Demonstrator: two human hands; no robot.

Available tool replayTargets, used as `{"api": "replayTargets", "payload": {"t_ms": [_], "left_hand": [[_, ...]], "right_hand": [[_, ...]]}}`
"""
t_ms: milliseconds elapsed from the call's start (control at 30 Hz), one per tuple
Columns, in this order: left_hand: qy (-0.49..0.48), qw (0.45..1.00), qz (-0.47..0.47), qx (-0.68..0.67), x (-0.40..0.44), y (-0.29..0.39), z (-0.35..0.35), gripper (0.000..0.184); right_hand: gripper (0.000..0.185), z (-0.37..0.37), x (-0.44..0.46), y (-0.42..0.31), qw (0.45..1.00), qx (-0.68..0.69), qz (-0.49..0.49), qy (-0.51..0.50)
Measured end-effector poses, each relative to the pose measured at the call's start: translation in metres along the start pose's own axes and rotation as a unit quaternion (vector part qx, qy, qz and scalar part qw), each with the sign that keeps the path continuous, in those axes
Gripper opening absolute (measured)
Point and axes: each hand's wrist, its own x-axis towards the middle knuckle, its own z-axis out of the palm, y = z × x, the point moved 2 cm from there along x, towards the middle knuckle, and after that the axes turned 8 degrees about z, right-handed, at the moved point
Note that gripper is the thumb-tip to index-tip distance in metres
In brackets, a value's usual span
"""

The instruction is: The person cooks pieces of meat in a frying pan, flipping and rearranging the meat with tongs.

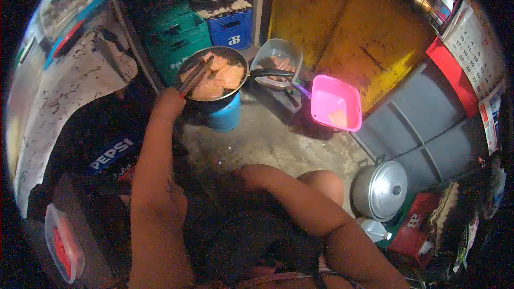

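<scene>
Metal tongs (196,76), slender and red near the grip, reach from the left hand (171,101) into a round black pan (217,102). Pale orange-pink slices (230,76) lie in the pan, just beyond that hand; the tips of the tongs are among them. The left hand is closed around the tongs, its arm stretched forward and nearly straight. The right arm bends inward across the body, and the right hand (249,177) is near the knee, well apart from the pan (shadow covers its fingers, so whether it is open or holds anything cannot be told).

The pan stands above a smooth blue cylinder (224,119) on a worn, stained concrete floor (262,144). Its dark handle (270,73) extends over a clear plastic container (292,48) holding brownish pieces. Beside this is a glossy pink basin (326,88), square with rounded corners, with one flat, pale piece inside.
</scene>
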Motion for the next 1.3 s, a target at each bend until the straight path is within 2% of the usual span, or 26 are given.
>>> {"api": "replayTargets", "payload": {"t_ms": [133,267,367,467,567,667,767,867,967,1067,1167,1300], "left_hand": [[0.058,0.996,-0.009,0.067,-0.038,0.028,-0.029,0.025],[0.051,0.994,0.033,0.092,-0.044,0.027,-0.025,0.025],[0.067,0.991,0.053,0.107,-0.041,0.030,-0.010,0.026],[0.076,0.990,0.046,0.113,-0.042,0.041,-0.003,0.027],[0.078,0.989,0.046,0.119,-0.044,0.046,-0.004,0.026],[0.091,0.987,0.055,0.116,-0.044,0.044,-0.006,0.024],[0.110,0.983,0.075,0.124,-0.057,0.044,-0.025,0.022],[0.097,0.981,0.081,0.150,-0.078,0.049,-0.046,0.021],[0.103,0.974,0.091,0.178,-0.096,0.046,-0.054,0.020],[0.116,0.964,0.119,0.210,-0.115,0.050,-0.051,0.019],[0.120,0.952,0.142,0.243,-0.120,0.052,-0.044,0.018],[0.120,0.948,0.135,0.263,-0.121,0.049,-0.042,0.017]], "right_hand": [[0.067,-0.002,-0.001,0.005,0.999,0.014,-0.039,0.004],[0.064,0.002,0.006,0.006,1.000,0.013,-0.004,-0.026],[0.061,0.008,0.014,0.013,0.998,0.032,-0.051,-0.024],[0.059,0.010,0.012,0.010,0.999,-0.025,-0.007,-0.040],[0.058,0.015,0.013,0.014,0.999,0.007,-0.025,-0.025],[0.058,0.009,0.009,0.016,0.999,-0.022,0.005,-0.036],[0.058,-0.006,-0.005,0.006,1.000,-0.017,-0.006,-0.010],[0.061,-0.016,-0.008,-0.010,0.999,-0.010,0.021,-0.038],[0.062,0.022,0.030,0.030,0.999,0.032,-0.005,0.004],[0.063,-0.003,0.000,-0.001,0.999,0.031,0.002,0.037],[0.062,0.009,0.009,0.008,0.995,0.030,-0.040,0.080],[0.060,0.007,0.015,0.006,0.998,0.019,-0.058,0.024]]}}
